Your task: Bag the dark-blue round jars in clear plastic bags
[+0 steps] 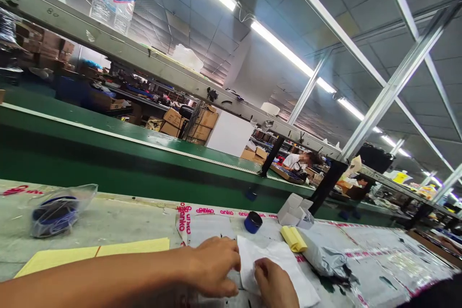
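A thin white sheet (265, 249), paper or a flat bag, lies on the bench in front of me. My right hand (276, 285) rests over it with the fingers curled in; what they pinch, if anything, is hidden. Just beyond the sheet's left edge is my left hand (215, 265), palm down, its fingers bent and the thumb apart from them. Nothing shows in it. Past the sheet stands a small round dark-blue item with a black top (253, 222). A folded yellow piece (294, 239) lies at the sheet's right.
Yellow sheets (119, 248) lie left, partly under my forearm. Behind them sits a bagged blue roll (56, 215). At right are white boxes (294, 209) and a grey plastic package (325, 252). A green conveyor (119, 154) runs behind the bench, below a shelf beam (144, 55).
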`<state>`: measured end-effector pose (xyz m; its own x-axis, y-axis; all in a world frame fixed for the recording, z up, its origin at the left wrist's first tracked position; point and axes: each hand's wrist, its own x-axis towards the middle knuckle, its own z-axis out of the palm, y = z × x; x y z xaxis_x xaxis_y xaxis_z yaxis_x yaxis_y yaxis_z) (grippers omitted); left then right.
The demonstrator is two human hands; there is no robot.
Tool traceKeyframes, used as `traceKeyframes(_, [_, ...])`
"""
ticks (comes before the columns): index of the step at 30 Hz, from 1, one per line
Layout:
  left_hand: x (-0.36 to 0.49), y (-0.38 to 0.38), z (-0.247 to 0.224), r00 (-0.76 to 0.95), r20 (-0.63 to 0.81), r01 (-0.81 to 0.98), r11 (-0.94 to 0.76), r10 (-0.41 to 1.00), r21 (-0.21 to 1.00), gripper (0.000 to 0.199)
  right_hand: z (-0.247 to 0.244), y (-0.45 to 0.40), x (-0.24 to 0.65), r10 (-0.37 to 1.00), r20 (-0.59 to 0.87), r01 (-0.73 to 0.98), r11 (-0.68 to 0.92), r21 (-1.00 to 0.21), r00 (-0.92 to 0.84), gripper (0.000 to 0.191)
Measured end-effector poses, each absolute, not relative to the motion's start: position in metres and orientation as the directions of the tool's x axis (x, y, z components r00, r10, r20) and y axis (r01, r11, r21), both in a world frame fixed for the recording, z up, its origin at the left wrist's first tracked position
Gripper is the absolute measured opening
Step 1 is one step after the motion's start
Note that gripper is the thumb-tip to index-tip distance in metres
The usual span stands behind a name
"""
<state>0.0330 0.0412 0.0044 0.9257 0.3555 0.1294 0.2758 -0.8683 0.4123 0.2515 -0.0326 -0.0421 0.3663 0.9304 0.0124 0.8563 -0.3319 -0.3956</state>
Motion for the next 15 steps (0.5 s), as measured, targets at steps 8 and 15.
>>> traceKeyframes(8, [0.087,0.043,-0.022,0.956,0.075,0.253,-0.929,0.283,0.271,0.035,-0.054,-0.033,0.280,0.908,-0.006,0.500,-0.235,-0.833,0.418,0.045])
traceKeyframes(15, [0.098,0.047,-0.028,0.947,0.099,0.271,-0.925,0.307,0.267,0.030,-0.009,-0.048,0.305,0.858,-0.065,0.019,-0.087,-0.996,0.509,0.058])
